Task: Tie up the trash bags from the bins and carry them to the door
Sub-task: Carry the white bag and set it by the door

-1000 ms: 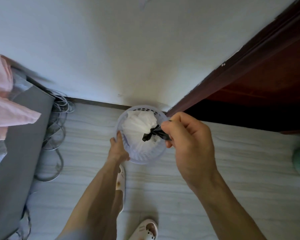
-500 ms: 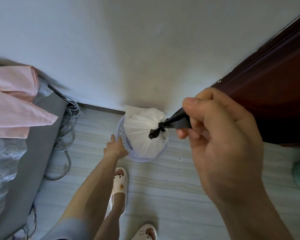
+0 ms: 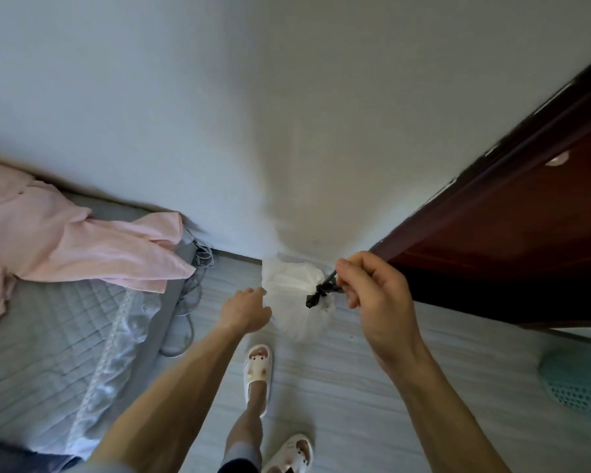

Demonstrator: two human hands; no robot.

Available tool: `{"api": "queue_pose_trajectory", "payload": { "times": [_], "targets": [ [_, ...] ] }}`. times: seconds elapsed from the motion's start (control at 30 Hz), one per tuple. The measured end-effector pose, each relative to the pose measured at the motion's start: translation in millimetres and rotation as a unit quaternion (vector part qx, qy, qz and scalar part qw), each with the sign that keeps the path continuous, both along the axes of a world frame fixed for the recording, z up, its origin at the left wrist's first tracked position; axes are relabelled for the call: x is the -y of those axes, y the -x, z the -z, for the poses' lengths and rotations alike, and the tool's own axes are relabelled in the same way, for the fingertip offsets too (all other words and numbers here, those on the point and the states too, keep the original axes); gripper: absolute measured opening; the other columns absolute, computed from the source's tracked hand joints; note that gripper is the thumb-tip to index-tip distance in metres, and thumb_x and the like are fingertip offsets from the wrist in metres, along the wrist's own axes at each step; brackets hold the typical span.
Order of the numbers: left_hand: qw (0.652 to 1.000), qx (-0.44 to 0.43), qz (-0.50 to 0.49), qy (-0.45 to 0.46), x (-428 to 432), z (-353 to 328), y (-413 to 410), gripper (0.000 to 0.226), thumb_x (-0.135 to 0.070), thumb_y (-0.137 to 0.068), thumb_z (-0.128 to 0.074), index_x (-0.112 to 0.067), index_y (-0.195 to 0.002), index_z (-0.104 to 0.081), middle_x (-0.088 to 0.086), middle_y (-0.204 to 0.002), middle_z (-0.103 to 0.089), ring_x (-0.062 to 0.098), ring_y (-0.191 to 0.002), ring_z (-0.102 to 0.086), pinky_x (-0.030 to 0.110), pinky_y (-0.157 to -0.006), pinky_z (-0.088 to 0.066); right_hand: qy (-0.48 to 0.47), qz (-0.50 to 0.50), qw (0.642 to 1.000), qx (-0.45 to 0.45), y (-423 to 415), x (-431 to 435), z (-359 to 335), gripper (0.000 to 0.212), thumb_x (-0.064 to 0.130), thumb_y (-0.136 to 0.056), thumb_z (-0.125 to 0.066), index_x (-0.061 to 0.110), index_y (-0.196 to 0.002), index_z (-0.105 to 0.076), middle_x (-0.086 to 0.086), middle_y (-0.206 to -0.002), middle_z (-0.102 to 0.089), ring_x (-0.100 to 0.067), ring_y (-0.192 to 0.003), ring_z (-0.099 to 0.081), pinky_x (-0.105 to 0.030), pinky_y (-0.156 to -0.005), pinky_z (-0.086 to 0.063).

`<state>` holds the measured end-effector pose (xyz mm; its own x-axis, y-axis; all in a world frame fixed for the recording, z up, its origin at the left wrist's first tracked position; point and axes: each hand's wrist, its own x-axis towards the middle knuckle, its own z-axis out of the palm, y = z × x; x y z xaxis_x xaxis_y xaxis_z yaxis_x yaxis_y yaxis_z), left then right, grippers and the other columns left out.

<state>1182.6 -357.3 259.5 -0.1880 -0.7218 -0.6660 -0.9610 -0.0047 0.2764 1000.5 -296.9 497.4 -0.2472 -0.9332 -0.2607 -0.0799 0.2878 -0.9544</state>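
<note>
Beside the dark red wooden door (image 3: 492, 250), my right hand (image 3: 376, 291) pinches the black knotted tie (image 3: 321, 291) of a white plastic trash bag (image 3: 290, 295); my relaxed left hand (image 3: 246, 308) touches it.

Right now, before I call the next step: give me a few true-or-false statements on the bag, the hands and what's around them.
The right hand pinches the black tie on the white trash bag. True.
The bag's mouth gapes open. False: it is knotted shut.
A teal basket stands by the right edge. True.
The pink cloth lies on the floor. False: it lies on the grey mattress.
</note>
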Motion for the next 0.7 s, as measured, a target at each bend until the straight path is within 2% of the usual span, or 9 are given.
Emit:
{"api": "queue_pose_trajectory", "payload": {
  "times": [0.2,0.4,0.5,0.6,0.7],
  "targets": [
    [0.999,-0.016,-0.039,-0.029,-74,-106,-25,0.042,-0.041,-0.092,-0.048,-0.024,-0.129,-0.056,0.003,-0.129,-0.063,0.022,-0.113,-0.060,0.041,-0.095,-0.050,-0.050,-0.086,0.994,-0.055,-10,-39,-55,0.030,0.021,-0.094,-0.059,0.003,-0.070,-0.054,0.000,-0.058,-0.045,-0.012,-0.057,-0.041,-0.032,-0.057,-0.037],
    [0.988,-0.020,-0.132,0.075,-157,-169,-52,0.039,-0.047,-0.092,-0.044,-0.031,-0.124,-0.058,-0.005,-0.121,-0.064,0.019,-0.111,-0.060,0.039,-0.092,-0.050,-0.048,-0.190,0.978,-0.065,-19,-70,-71,0.034,0.023,-0.093,-0.058,0.008,-0.064,-0.047,0.004,-0.055,-0.042,-0.011,-0.056,-0.039,-0.036,-0.059,-0.034],
    [0.974,-0.005,-0.197,0.116,-196,-192,-58,0.038,-0.047,-0.094,-0.042,-0.032,-0.126,-0.056,-0.007,-0.124,-0.062,0.016,-0.114,-0.059,0.039,-0.093,-0.050,-0.034,-0.273,0.960,-0.052,-29,-80,-76,0.034,0.013,-0.094,-0.055,0.009,-0.061,-0.047,0.008,-0.054,-0.041,-0.009,-0.055,-0.038,-0.033,-0.059,-0.032],
    [0.944,0.005,-0.290,0.155,-251,-216,-57,0.037,-0.046,-0.095,-0.043,-0.032,-0.128,-0.055,-0.009,-0.127,-0.061,0.016,-0.116,-0.057,0.037,-0.096,-0.048,-0.033,-0.381,0.923,-0.044,-44,-105,-79,0.038,0.013,-0.095,-0.054,0.016,-0.057,-0.046,0.008,-0.054,-0.040,-0.010,-0.055,-0.037,-0.033,-0.060,-0.032],
    [0.889,-0.006,-0.426,0.167,-326,-235,-53,0.036,-0.047,-0.095,-0.043,-0.035,-0.127,-0.055,-0.012,-0.125,-0.061,0.014,-0.114,-0.058,0.036,-0.094,-0.048,-0.061,-0.453,0.889,-0.032,-61,-141,-81,0.039,0.009,-0.094,-0.054,0.014,-0.057,-0.041,0.005,-0.053,-0.038,-0.010,-0.054,-0.035,-0.029,-0.058,-0.031]
  ]
}}
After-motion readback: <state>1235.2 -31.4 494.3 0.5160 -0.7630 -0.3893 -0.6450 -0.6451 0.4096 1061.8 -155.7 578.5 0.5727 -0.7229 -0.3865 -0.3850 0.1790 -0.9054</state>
